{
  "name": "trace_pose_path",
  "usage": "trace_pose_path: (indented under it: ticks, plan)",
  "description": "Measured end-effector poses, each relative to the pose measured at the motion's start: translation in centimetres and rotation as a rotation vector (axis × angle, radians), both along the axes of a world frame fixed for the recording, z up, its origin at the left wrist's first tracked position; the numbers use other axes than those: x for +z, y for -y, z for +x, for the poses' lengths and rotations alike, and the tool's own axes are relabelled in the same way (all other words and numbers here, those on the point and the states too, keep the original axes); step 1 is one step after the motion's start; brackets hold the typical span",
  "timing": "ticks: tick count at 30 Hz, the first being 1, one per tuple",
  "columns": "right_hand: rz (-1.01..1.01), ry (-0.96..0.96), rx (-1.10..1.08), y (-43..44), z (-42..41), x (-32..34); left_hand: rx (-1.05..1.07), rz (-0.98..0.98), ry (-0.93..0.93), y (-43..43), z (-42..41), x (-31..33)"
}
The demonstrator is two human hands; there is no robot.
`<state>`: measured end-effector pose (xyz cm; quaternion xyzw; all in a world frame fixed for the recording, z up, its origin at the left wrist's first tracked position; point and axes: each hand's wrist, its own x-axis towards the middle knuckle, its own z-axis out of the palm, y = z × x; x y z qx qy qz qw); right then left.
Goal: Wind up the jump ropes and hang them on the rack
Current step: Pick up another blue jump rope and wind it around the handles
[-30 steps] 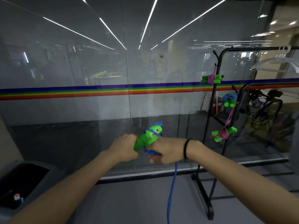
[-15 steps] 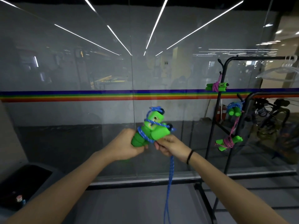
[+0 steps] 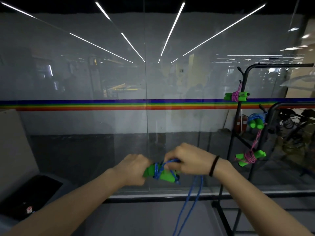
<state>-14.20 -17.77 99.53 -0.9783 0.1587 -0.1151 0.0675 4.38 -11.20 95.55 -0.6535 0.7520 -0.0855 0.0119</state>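
My left hand [image 3: 134, 168] grips the two green handles [image 3: 164, 176] of a jump rope, held side by side and pointing right. Several turns of blue rope [image 3: 157, 171] wrap the handles. My right hand [image 3: 189, 161] pinches the blue rope just above the handles, and the loose rope [image 3: 192, 200] hangs as a double strand down out of view. The black rack [image 3: 242, 116] stands at the right with three wound ropes on its hooks: a pink-wrapped bundle [image 3: 237, 96] high up, a blue-wrapped bundle [image 3: 256, 120] in the middle, and a pink-wrapped bundle [image 3: 249, 156] lower down.
A glass wall [image 3: 146, 82] with a rainbow stripe stands straight ahead. A dark bin [image 3: 29, 196] sits on the floor at the lower left. Behind the rack at the far right are bicycles [image 3: 293, 126] and clutter.
The handles have dropped from tilted upright to lying level and lower. My right hand moved from below the handles to above them, carrying the blue rope over.
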Motion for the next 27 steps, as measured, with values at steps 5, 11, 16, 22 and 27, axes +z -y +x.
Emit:
trace_pose_path:
  ticks: [5,11,16,22,27]
  plan:
    - [0.455,0.262,0.037,2.3,0.2,-0.4,-0.378,-0.136,-0.138,0.0,0.2,-0.3]
    - [0.927,0.640,-0.091,3.0,1.1,-3.4,-0.281,-0.364,-0.762,0.0,-0.9,-0.6]
    - [0.919,0.487,-0.188,3.1,1.5,-5.9,-0.053,-0.385,-1.227,1.2,-0.6,-1.1]
    - [0.356,0.106,-0.171,0.9,1.6,-5.8,0.233,-0.357,-1.040,2.2,-0.2,-1.2]
    - [0.120,-0.147,-0.109,0.3,1.6,-3.3,0.208,-0.102,-0.431,1.3,-0.7,-1.6]
